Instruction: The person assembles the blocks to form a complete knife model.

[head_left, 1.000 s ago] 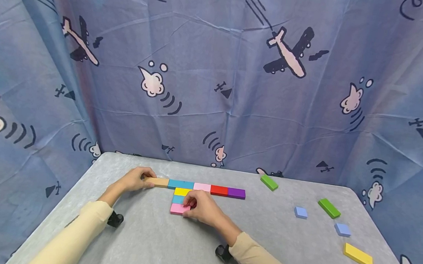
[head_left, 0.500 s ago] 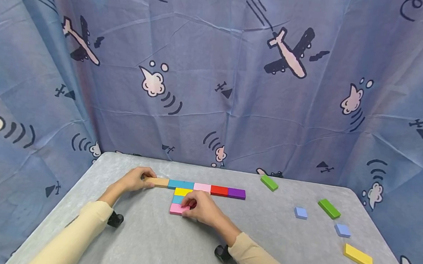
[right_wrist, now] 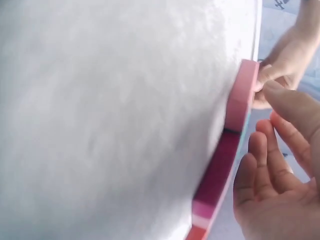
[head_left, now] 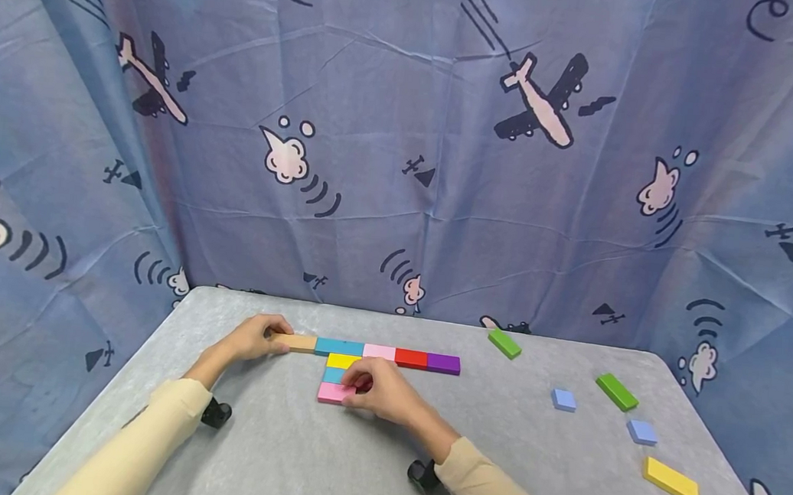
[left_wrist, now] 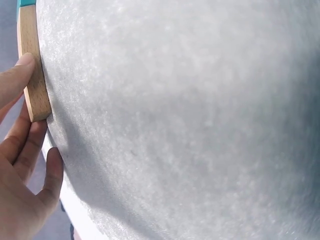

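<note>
In the head view my left hand [head_left: 252, 336] pinches the left end of a natural wood block [head_left: 298, 343], thumb on its near side and fingers behind. That block heads a row with a blue block [head_left: 339, 347], a pale pink one [head_left: 378, 350], a red one [head_left: 411, 358] and a purple one [head_left: 443, 363]. Below the row lie yellow [head_left: 342, 361], blue [head_left: 334, 375] and pink [head_left: 332, 393] blocks. Over their right part my right hand [head_left: 386, 390] hovers with curved fingers; in the right wrist view its thumb tip is right at the pink block's edge, beside a magenta block [right_wrist: 217, 172].
On the right of the table [head_left: 492, 454] lie a green block [head_left: 504, 343], another green block [head_left: 617, 391], two small light-blue blocks [head_left: 564, 399] and a long yellow block [head_left: 671, 481]. A patterned blue curtain [head_left: 347, 160] hangs behind the table.
The right wrist has shifted slightly right, and its thumb has eased a little back along the pink block. My left hand and the row stay put.
</note>
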{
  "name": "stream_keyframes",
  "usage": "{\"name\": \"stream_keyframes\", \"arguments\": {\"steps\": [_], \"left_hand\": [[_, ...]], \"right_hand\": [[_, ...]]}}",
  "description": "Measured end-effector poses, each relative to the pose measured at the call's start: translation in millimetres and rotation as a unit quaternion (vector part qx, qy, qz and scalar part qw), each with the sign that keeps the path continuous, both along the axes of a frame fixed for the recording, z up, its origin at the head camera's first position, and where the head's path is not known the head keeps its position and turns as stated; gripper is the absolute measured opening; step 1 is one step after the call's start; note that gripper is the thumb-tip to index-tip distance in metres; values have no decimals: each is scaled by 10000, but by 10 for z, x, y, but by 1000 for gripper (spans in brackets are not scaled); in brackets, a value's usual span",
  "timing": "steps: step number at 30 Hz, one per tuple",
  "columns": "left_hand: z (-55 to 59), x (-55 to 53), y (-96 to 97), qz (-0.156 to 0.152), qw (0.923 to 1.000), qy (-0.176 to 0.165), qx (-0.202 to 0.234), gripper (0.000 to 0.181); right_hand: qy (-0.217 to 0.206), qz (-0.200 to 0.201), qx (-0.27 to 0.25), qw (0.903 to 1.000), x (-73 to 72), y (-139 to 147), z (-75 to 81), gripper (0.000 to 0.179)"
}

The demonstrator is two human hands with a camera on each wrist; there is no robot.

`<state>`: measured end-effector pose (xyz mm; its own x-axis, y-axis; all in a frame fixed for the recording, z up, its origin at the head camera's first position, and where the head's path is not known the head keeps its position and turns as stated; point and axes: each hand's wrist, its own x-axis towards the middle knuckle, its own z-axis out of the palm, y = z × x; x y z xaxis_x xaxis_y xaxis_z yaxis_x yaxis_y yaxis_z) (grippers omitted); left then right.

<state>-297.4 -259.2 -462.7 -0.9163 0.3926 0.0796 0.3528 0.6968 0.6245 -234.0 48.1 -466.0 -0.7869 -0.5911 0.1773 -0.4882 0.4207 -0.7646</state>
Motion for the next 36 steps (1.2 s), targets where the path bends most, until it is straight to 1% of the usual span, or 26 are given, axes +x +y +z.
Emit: {"name": "stream_keyframes", "arguments": {"steps": [3,5,7,11,17,23,26,30,36], "left_hand": [[-5,-2,15,25,10000,-34,24,18],[-4,0,15,-34,10000,7,9,18],[-7,3,17,-14,10000,-21,19,17],[-11,10,17,-17,10000,-18,-9,17],[-22,8,8,-2,10000,3,-30,17],[-39,-3,-8,-26,10000,4,-71,18],[-38,-3,-16,-3,10000,-9,-80,18],[-36,-3,-14,26,10000,-22,-73,18],[-44,-9,-2,31,10000,-21,-91,19]], "right_hand": [[-30,101,-170,9998,21,138,72,20],[-39,78,-168,9998,37,255,123,20],[-21,38,-140,9999,47,391,161,19],[-108,-92,-78,9999,74,721,192,18],[-232,-233,-112,9994,125,1303,201,17],[-172,-538,-315,9979,212,1840,191,19],[-139,-680,-375,9969,265,2062,169,20],[-201,-840,-271,9959,322,2334,142,23],[-325,-1262,-149,9914,388,2670,123,28]]}}
